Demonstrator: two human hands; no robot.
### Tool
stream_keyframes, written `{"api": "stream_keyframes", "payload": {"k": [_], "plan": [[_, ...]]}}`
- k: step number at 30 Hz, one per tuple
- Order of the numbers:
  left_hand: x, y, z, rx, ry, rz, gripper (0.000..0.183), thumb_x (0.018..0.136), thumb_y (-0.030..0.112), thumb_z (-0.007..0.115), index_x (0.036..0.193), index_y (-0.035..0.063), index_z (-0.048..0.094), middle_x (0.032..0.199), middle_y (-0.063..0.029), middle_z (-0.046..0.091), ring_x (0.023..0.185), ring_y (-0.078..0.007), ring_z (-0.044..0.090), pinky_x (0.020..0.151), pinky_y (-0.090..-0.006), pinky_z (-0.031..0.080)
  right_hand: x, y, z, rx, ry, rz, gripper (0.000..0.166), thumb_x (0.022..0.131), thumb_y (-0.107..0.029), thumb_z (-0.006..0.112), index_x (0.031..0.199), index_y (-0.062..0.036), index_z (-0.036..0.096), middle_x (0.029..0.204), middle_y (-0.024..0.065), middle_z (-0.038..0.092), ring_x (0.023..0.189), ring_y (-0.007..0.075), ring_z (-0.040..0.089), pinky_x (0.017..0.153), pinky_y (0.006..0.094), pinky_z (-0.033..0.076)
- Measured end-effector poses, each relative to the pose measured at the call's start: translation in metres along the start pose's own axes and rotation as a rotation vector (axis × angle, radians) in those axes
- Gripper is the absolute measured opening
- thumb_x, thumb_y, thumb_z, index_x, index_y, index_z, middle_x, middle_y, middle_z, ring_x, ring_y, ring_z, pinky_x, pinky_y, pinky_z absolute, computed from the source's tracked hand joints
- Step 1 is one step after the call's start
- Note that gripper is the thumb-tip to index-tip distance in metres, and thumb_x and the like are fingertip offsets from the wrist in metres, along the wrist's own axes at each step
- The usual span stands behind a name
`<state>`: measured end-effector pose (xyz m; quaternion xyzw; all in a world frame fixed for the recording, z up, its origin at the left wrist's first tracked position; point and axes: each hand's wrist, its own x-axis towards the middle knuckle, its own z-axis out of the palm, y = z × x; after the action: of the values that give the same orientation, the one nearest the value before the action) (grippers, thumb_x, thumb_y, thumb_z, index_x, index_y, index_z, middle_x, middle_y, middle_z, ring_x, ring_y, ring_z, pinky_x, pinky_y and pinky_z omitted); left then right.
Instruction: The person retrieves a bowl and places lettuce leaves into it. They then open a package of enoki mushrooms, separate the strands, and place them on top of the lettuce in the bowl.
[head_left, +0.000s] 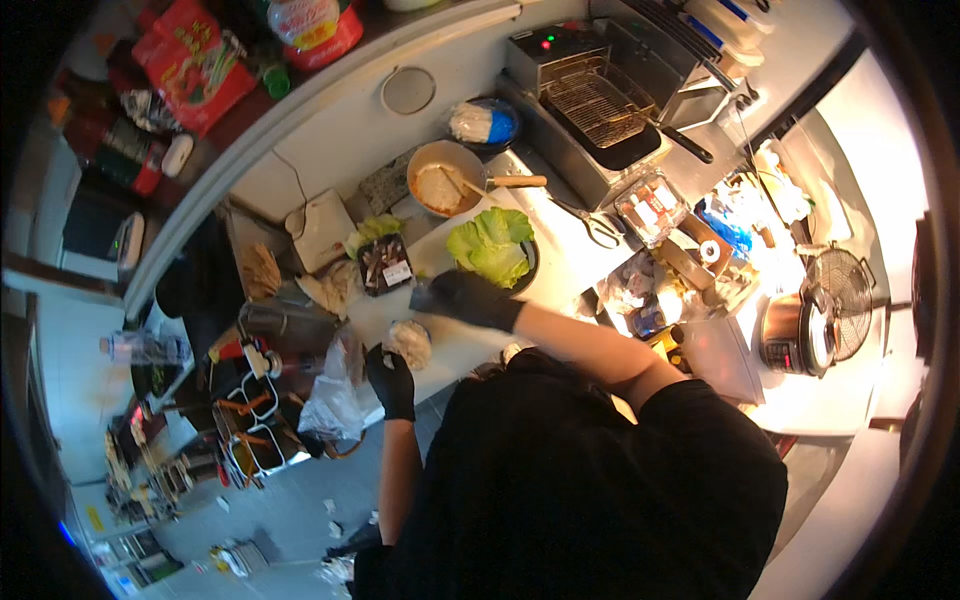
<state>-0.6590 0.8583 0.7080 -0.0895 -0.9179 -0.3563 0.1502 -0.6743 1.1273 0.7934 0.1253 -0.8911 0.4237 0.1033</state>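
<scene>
My left hand (391, 382), in a black glove, is at the near edge of the white worktop (457, 337) with its fingers curled. A pale, rounded bundle (409, 343) lies right beside its fingertips; whether the fingers grip it is unclear. My right hand (469, 300), also black-gloved, is blurred and reaches leftward across the worktop. Its fingers are hidden, so I cannot tell what they hold. Just beyond it, green lettuce leaves (491, 244) fill a dark bowl (531, 270). A black tray of dark food (385, 262) with a label stands left of the right hand.
A pan (442, 161) with a wooden handle stands behind the lettuce. The deep fryer (600, 105), scissors (600, 229) and a clear food box (651, 204) are at the right. Farther right is a rice cooker (795, 334). A plastic bag (334, 397) hangs at the left edge.
</scene>
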Motion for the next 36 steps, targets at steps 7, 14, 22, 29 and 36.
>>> {"api": "stream_keyframes", "payload": {"k": [7,14,22,29,36], "plan": [[0.004,0.014,-0.006,-0.055,-0.053,-0.134,0.028,0.083,0.004,0.057,0.11,-0.0034,0.058,0.108,-0.0204,0.06,0.103,-0.0364,0.057,0.092,-0.0418,0.045,0.071,0.173,-0.311,-0.248,0.394,0.283,0.029,0.091,-0.026,0.054,0.102,-0.0024,0.065,0.101,0.0209,0.066,0.098,0.0357,0.063,0.088,0.0403,0.049],[-0.02,-0.009,0.031,-0.09,0.108,-0.427,0.034,0.087,0.006,0.061,0.118,-0.0035,0.053,0.113,-0.0163,0.058,0.106,-0.0284,0.055,0.093,-0.0388,0.045,0.159,0.434,-0.485,-0.542,0.318,0.4,0.045,0.085,-0.027,0.061,0.128,-0.0154,0.057,0.12,0.0195,0.06,0.106,0.0374,0.059,0.091,0.0445,0.048],[-0.026,0.029,0.03,-0.243,0.225,-0.637,0.04,0.091,-0.001,0.053,0.13,0.0006,0.045,0.129,-0.0136,0.05,0.115,-0.0247,0.052,0.096,-0.0373,0.044,0.25,0.466,-0.456,-0.582,-0.085,0.51,0.045,0.086,-0.025,0.062,0.129,-0.0136,0.056,0.117,0.0177,0.061,0.102,0.0341,0.06,0.088,0.0425,0.048],[-0.021,0.024,0.042,-0.2,0.27,-0.654,0.038,0.092,0.005,0.054,0.129,-0.0002,0.046,0.124,-0.0123,0.053,0.112,-0.0244,0.052,0.095,-0.0372,0.045,0.262,0.471,-0.476,-0.603,-0.18,0.488,0.046,0.086,-0.023,0.062,0.13,-0.012,0.054,0.115,0.0161,0.062,0.099,0.0312,0.061,0.085,0.0407,0.049],[-0.021,0.01,0.047,-0.566,0.34,-0.708,0.034,0.095,0.011,0.051,0.127,0.0018,0.048,0.124,-0.0119,0.052,0.112,-0.0253,0.053,0.096,-0.0379,0.045,0.257,0.473,-0.495,-0.616,-0.215,0.455,0.046,0.086,-0.021,0.062,0.13,-0.0103,0.053,0.112,0.0145,0.064,0.096,0.0283,0.062,0.082,0.0389,0.05]]}}
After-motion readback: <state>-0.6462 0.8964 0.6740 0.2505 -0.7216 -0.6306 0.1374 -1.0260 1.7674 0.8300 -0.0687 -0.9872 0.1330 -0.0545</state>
